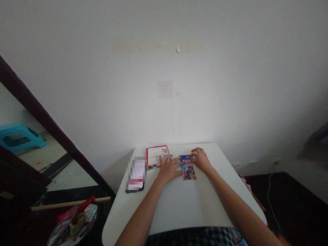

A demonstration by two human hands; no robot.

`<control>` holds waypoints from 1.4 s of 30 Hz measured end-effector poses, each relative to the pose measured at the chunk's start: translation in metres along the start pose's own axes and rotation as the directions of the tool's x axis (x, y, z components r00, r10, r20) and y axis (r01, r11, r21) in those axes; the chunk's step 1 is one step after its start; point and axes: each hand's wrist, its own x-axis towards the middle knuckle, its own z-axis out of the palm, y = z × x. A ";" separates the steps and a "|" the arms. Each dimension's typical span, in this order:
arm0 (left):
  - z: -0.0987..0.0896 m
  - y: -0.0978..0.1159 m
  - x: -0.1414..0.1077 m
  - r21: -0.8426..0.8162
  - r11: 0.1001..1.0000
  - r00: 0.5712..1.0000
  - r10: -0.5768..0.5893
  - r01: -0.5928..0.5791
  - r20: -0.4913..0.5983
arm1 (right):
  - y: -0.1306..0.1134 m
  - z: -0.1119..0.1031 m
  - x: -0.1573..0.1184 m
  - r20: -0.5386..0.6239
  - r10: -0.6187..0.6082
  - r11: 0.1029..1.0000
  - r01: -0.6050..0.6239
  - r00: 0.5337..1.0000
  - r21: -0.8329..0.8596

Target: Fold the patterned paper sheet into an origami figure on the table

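Note:
A small blue picture card (189,171) with large white characters and colourful figures lies on the white table. My left hand (168,171) rests with its fingers spread, some of them reaching the card's left edge. Under and beyond its fingertips is a red-bordered sheet (156,155) with printed text, partly covered. At the card's upper right edge is my right hand (201,160), its fingers bent and its thumb and forefinger closed at that edge. How firmly they grip the card is too small to make out.
A phone (137,174), pixelated, lies on the left of the white table (181,208). Behind stands a plain wall (230,85). On the left are a dark-framed mirror (61,133) reflecting a blue stool, and a lined bin (77,222) on the floor.

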 end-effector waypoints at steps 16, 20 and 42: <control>0.000 -0.002 -0.003 -0.048 0.999 1.000 0.026 -0.026 0.008 | 0.010 0.017 0.011 -0.101 0.027 1.000 -0.029 0.994 -0.010; 0.002 -0.005 -0.002 -0.054 0.998 0.999 0.036 -0.035 0.014 | 0.010 0.012 0.004 -0.039 -0.043 0.999 0.044 0.998 0.026; -0.007 0.001 -0.009 -0.144 0.989 0.997 0.015 -0.027 -0.079 | 0.003 -0.028 -0.045 0.044 -0.068 0.998 0.067 0.997 0.013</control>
